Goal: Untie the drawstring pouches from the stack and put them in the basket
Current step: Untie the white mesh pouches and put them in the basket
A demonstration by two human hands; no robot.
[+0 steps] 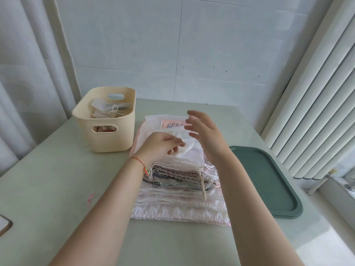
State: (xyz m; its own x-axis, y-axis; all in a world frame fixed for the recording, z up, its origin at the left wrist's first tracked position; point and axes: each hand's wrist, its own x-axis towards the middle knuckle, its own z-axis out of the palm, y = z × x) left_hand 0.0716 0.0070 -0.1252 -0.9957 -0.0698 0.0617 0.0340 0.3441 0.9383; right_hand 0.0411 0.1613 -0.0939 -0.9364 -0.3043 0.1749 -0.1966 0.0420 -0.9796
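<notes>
A stack of drawstring pouches (180, 196), white, pink and grey with gathered tops and loose cords, lies in the middle of the table. My left hand (159, 146) rests on the top white pouch (190, 150), with thumb and fingers pinched on its fabric. My right hand (205, 131) hovers just above the stack's far part, fingers spread, holding nothing. At the back left stands a cream plastic basket (107, 139) with handle cut-outs; white pouches with cords (107, 109) lie inside it.
A dark green tray (272, 181) lies right of the stack. Curtains hang at the left and window blinds at the right. A small pink scrap (91, 197) lies on the table at the left. A flat object's corner (4, 225) shows at the left edge.
</notes>
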